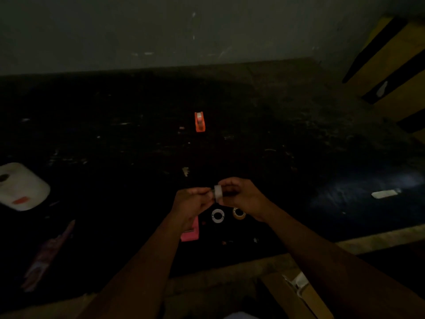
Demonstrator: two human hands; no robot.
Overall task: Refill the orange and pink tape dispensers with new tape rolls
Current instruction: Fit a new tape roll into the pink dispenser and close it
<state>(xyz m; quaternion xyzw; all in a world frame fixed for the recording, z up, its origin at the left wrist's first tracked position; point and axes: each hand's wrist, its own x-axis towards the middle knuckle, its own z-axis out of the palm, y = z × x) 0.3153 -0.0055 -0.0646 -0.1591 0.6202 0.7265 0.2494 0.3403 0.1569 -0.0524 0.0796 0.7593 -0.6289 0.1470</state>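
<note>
Both hands meet over the near middle of the dark bench [253, 116], closed around one pale tape roll [218, 193] that is held on edge between them. The left hand [192, 202] pinches it from the nine o'clock side with curled fingers, and the right hand [241, 195] grips it from the three o'clock side, fingers wrapped over the top (the light is very dim, so the exact finger placement is hard to read).

Just below the held roll, at six o'clock from it, two more rolls lie flat on the bench: a white tape roll [217, 215] and, just beside it at its three o'clock, a yellowish tape roll [238, 213]. The pink tape dispenser [190, 233] sits at about seven o'clock from the hands, partly hidden under the left wrist. The orange tape dispenser [199, 121] stands well apart at twelve o'clock, farther back on the bench, apparently with a roll seated in it.

At nine o'clock near the frame edge lies a white container [23, 187] with an orange label. A small white strip [384, 194] rests at three o'clock on a dark blue sheet [356, 203].
</note>
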